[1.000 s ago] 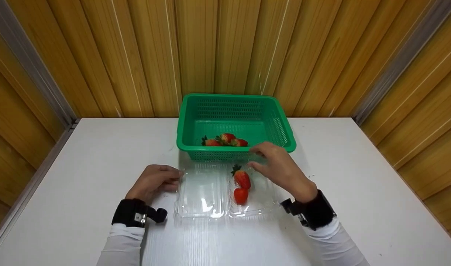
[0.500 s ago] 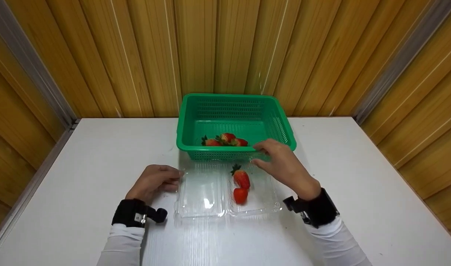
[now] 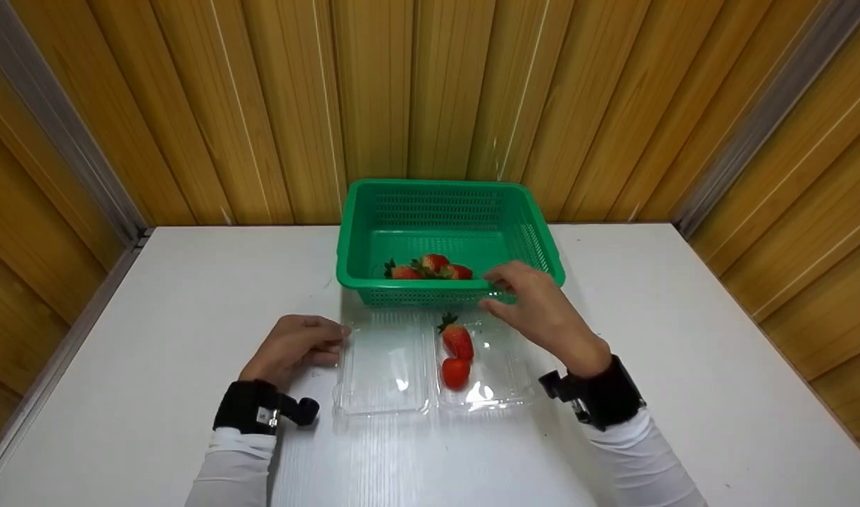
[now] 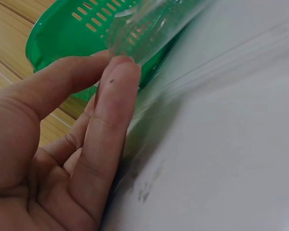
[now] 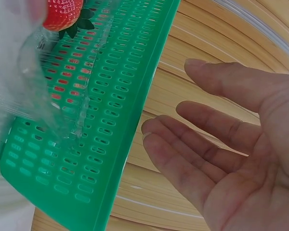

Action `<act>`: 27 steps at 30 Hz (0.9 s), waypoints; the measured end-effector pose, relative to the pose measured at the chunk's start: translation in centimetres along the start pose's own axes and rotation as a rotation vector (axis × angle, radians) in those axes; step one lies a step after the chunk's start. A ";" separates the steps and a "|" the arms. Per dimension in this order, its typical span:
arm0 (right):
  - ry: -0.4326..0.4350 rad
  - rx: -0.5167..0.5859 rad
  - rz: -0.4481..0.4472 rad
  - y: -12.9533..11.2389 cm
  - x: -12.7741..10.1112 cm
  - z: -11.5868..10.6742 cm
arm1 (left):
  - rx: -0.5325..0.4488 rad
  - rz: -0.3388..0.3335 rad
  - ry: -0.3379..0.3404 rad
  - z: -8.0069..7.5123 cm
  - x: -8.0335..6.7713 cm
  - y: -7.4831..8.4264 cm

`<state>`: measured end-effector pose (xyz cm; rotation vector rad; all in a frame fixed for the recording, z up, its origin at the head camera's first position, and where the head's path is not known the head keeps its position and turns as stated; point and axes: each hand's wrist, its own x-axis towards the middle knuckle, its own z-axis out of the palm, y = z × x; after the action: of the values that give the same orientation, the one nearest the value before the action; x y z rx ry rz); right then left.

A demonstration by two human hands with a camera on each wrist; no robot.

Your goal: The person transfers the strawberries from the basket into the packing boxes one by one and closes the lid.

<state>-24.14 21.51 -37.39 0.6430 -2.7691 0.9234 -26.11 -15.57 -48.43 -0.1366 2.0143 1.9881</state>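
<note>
A clear plastic clamshell box [image 3: 386,370] lies opened flat on the table, its two halves side by side. My left hand [image 3: 296,348] pinches the left edge of it between thumb and finger; the left wrist view shows the clear rim [image 4: 149,33] at the fingertips. Two strawberries, a leafy one [image 3: 458,342] and a rounder one [image 3: 455,373], lie in the right half. Over the front right rim of the green basket [image 3: 447,184], my right hand [image 3: 542,310] hovers with relaxed fingers and holds nothing. Several strawberries [image 3: 433,263] sit at the basket's near side.
The basket stands directly behind the box, near the wood-panelled wall [image 3: 444,91]. Both stand on a white table [image 3: 212,282]. Bare table surface lies to the left and right of the hands.
My right hand has moved slightly up and right, away from the strawberries in the box. Those two have shifted a little left along with the box's right half. My left hand stays put.
</note>
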 end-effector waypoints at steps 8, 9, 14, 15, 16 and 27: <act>0.002 -0.012 0.024 -0.1 0.3 -0.3 | -0.006 0.000 0.001 0.0 0.0 -0.1; 0.000 -0.010 0.025 -0.1 0.3 -0.3 | -0.004 0.001 0.000 0.0 0.0 -0.1; -0.005 0.001 0.027 0.0 0.6 -0.2 | 0.011 -0.001 0.003 0.0 0.0 0.0; -0.005 0.003 0.024 0.0 0.7 -0.2 | 0.015 -0.005 0.005 0.0 0.0 0.0; -0.003 0.006 0.023 0.0 0.8 -0.1 | 0.016 -0.009 0.007 0.0 0.0 0.0; 0.005 0.029 0.031 0.0 1.8 -0.2 | 0.023 -0.021 0.017 -0.1 0.1 0.0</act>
<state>-25.77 20.96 -36.76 0.6024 -2.7740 0.9721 -26.24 -15.67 -48.51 -0.1690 2.0374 1.9567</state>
